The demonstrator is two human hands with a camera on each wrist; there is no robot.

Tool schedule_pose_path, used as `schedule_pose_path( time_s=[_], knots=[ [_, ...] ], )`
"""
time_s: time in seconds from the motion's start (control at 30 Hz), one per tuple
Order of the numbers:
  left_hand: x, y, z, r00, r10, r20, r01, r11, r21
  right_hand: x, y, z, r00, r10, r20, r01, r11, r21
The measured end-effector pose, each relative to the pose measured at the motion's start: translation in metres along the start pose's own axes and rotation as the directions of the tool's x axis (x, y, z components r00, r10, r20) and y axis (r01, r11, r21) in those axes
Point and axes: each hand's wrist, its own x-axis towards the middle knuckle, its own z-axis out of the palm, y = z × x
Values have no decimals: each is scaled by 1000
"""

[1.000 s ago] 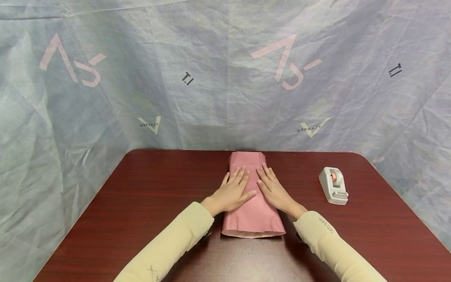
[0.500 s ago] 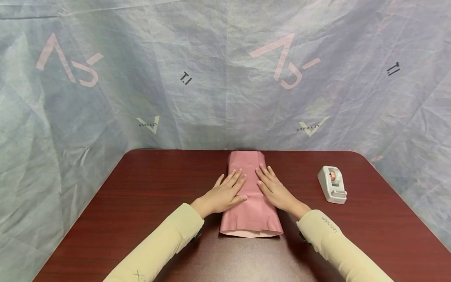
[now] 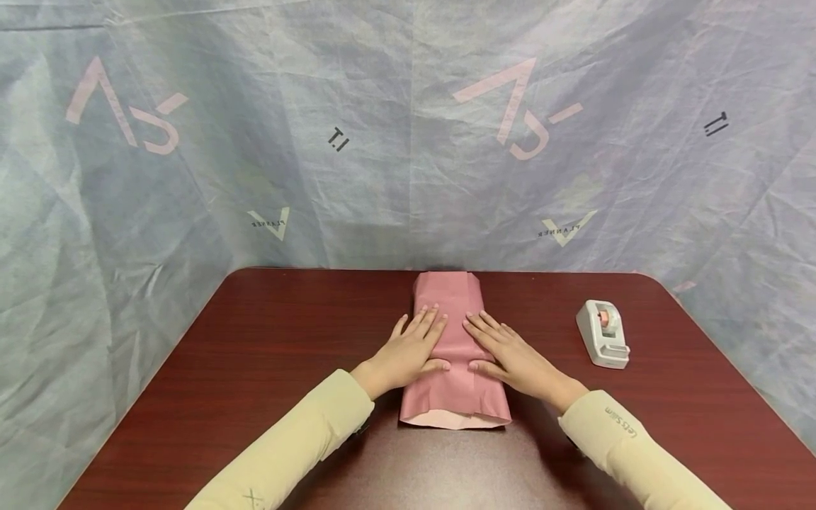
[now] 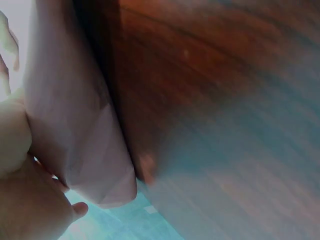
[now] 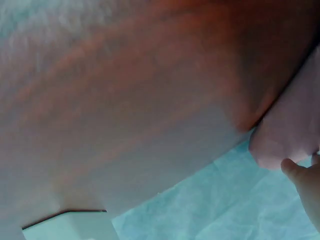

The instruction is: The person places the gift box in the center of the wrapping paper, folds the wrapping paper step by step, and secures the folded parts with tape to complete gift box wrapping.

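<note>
A pink paper wrapping [image 3: 455,397], folded into a long tube with its near end gaping and its pale inside showing, lies lengthwise on the table. My left hand [image 3: 404,358] rests on its left side, fingers straight and spread. Across from it, my right hand [image 3: 519,358] lies on the right side with straight fingers, the thumb pointing at the left thumb. Whatever is inside the wrapping is hidden. In the left wrist view the wrapping [image 4: 80,105] runs alongside the hand; the right wrist view catches only its far end [image 5: 285,135] near a fingertip.
A white tape dispenser [image 3: 603,336] stands to the right of the wrapping. The dark red wooden table [image 3: 287,333] reaches back to a grey cloth backdrop [image 3: 370,184], which also hangs along the sides.
My left hand has shifted slightly left on the wrapping. My right hand has slid a little nearer to me, and its thumb has spread apart from the fingers.
</note>
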Motion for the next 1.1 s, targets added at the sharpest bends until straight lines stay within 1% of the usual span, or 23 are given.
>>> schedule_pose_path(
  time_s=[0.23, 0.4, 0.57, 0.67, 0.83, 0.93, 1.03, 1.1],
  knots=[
    [0, 2, 3, 998, 22, -65, -19, 999, 46, 0, 1, 8, 997, -24, -80, 18, 996, -83],
    [-1, 4, 4, 996, 20, -88, -12, 997, 82, 2, 0, 9, 993, -54, -103, 41, 991, -126],
    [-1, 6, 5, 994, 10, -111, 5, 991, 137, 3, -1, 6, 992, -69, -110, 56, 991, -118],
    [-1, 7, 5, 993, 18, -120, 2, 987, 163, 4, -2, 5, 990, -76, -118, 62, 991, -118],
    [-1, 7, 1, 995, 27, -97, -12, 989, 147, 4, -3, 6, 988, -77, -135, 61, 990, -125],
    [-1, 8, 0, 996, 22, -88, -9, 990, 139, 4, -3, 7, 987, -77, -141, 60, 991, -122],
    [0, 10, 1, 995, 11, -103, 6, 986, 167, 4, -3, 7, 987, -79, -141, 62, 991, -122],
    [1, 11, 3, 992, 6, -123, 20, 978, 209, 4, -3, 7, 986, -82, -144, 64, 990, -122]
  ],
)
